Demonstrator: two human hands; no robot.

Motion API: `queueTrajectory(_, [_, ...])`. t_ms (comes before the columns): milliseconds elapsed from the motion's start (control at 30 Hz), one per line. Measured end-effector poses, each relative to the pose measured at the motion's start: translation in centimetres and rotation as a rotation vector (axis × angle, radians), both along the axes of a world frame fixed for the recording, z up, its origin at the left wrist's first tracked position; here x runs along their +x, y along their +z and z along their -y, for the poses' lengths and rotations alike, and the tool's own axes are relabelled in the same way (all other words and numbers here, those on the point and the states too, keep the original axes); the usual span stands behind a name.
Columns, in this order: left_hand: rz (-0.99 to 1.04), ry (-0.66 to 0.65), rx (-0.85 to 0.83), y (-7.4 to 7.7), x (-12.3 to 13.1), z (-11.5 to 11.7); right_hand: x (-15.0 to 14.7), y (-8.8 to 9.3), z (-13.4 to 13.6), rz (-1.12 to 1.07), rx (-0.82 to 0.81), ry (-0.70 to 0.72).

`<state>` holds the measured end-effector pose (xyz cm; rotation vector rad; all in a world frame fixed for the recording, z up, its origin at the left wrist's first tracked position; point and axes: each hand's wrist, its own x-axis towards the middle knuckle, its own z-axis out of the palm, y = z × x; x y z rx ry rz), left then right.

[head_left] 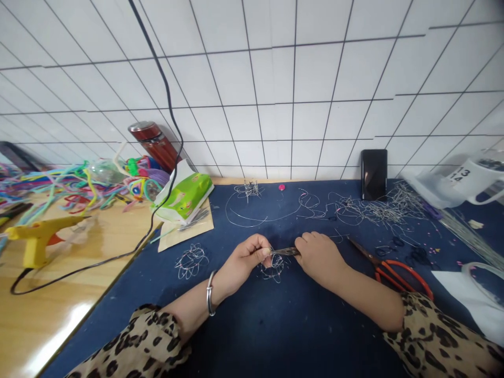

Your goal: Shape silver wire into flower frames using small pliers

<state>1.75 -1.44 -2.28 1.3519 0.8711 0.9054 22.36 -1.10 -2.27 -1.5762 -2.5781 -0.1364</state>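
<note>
Wire tangle (pixel 274 272) at mid-frame — pliers (pixel 290 251) up close to it.
I see the left hand (pixel 249 255) pinching the wire between thumb and fingers, the right hand (pixel 319 260) wrapped around the pliers, tips by the left fingertips; on my blue table (pixel 255 336), another coil (pixel 191 261) sits left of center — scissors (pixel 378 262) lower right.

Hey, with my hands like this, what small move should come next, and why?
Probably a gentle squeeze of the pliers: your right hand holds them with their tips at the wire bundle, and your left hand pinches it close beside them, which should steady it. Whether they've closed on a strand, I can't tell.
</note>
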Motion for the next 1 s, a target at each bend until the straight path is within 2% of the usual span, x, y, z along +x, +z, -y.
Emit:
queueTrajectory(433, [-0.026,0.031,0.016,0.3,-0.1,-0.1,0.0,0.2,-0.1,-0.007,-0.028,-0.002])
queueTrajectory(600, [0.003,0.136,0.026,0.5,-1.1,-0.9,0.4,0.4,-0.5,0.002,-0.020,-0.029])
queueTrajectory(767, [0.063,0.186,-0.055,0.2,-1.3,-1.4,0.8,0.2,-1.0,0.030,-0.014,-0.029])
queueTrajectory(900, [0.128,0.196,-0.102,0.0,-1.2,-1.5,1.5,0.8,-1.4,0.061,-0.002,0.050])
queueTrajectory(1000, [0.152,0.196,-0.112,0.0,-1.2,-1.6,2.5,2.1,-1.8,0.111,0.105,0.156])
